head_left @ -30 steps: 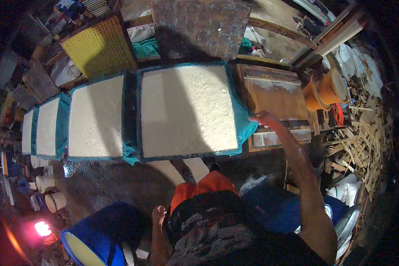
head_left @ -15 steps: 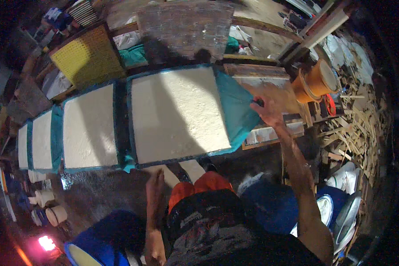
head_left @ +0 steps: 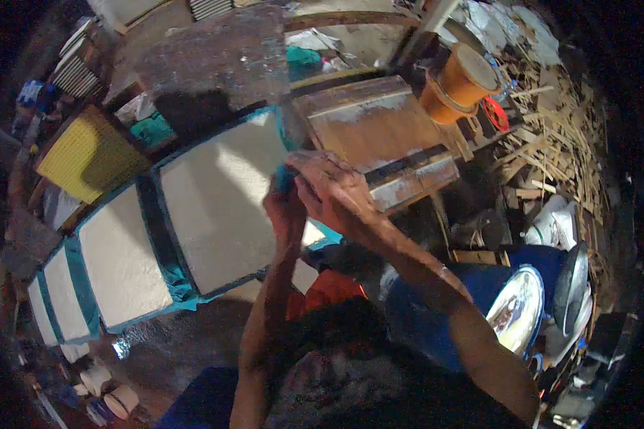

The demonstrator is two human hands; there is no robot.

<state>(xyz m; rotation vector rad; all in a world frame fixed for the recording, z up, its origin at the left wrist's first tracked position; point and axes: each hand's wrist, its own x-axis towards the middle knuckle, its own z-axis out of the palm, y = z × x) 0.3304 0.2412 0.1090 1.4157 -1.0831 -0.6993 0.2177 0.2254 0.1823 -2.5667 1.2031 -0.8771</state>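
Note:
My hands have come together over the right edge of the largest white slab [head_left: 211, 207]. My right hand [head_left: 329, 182] is closed at a bunched bit of teal cloth [head_left: 286, 177], its fingers bent toward my left hand. My left hand [head_left: 286, 214] is closed just below, around the same bunch. Behind my hands the slab's right side is partly hidden. Teal cloth edges the slab, and another white slab [head_left: 122, 254] lies left of it, with narrower ones beyond.
A wooden board [head_left: 376, 132] lies right of the slabs, with stacked orange buckets [head_left: 469, 71] behind it. Wood scraps [head_left: 544, 143] are heaped at the far right. A blue barrel [head_left: 429, 307] with pale contents stands by my right arm. A yellow perforated panel [head_left: 86, 154] leans at the far left.
My right hand has brought the teal cloth leftward from beyond the slab's right side. My left hand has risen from beside my body to meet it. The view has turned right.

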